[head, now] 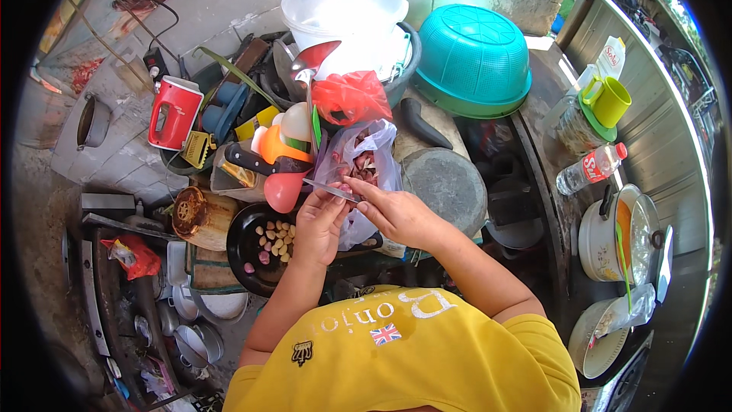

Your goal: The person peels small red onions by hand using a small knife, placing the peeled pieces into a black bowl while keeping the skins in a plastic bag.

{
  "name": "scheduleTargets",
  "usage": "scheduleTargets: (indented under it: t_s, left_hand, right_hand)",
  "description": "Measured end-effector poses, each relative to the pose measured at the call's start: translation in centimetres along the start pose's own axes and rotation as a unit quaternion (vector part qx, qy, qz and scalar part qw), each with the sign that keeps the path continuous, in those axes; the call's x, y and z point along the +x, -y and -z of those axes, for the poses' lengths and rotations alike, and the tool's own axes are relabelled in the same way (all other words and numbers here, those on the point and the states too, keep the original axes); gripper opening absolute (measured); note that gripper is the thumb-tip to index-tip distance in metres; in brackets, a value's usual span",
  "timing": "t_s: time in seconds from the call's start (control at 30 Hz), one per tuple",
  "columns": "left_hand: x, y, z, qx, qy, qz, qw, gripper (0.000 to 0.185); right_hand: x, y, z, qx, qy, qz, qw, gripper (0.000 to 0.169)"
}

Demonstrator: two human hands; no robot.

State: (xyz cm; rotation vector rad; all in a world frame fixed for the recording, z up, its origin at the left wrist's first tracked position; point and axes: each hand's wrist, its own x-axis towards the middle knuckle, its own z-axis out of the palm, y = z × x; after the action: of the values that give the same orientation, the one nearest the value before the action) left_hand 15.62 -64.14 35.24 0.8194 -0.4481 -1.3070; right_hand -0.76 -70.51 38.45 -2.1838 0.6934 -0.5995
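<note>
My left hand [321,228] pinches a small pinkish shallot [345,187], partly hidden by fingers and blade. My right hand [401,216] grips a knife [330,188]; its blade points left across the left fingertips, and its handle is hidden in the palm. Just beyond both hands, a thin translucent plastic bag [384,136] stands open with reddish shallots and loose skins [365,167] inside. Left of my left hand lies a round black pan or plate [243,263]. It holds several pale peeled cloves [279,237] and a few pink peeled shallots [263,257].
A round stone mortar [445,191] and dark curved pestle [423,123] sit right of the bag. Black-handled knives [257,161] and ladles crowd a container on the left. Behind are a red plastic bag [351,97], white bucket [343,17] and turquoise basket [473,60]. Pots [597,240] stand far right.
</note>
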Motion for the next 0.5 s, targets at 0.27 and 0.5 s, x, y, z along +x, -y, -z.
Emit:
scheduleTargets:
  t_s: [0.27,0.5]
  left_hand:
    - [-0.1,0.0,0.0,0.018,-0.002,-0.020,1.000,0.019]
    - [-0.1,-0.4,-0.2,0.021,0.002,-0.020,1.000,0.021]
  right_hand:
    - [0.0,0.6,-0.7,-0.090,-0.039,-0.002,0.995,0.038]
    - [0.4,-1.1,-0.4,0.213,0.000,-0.024,0.977,0.038]
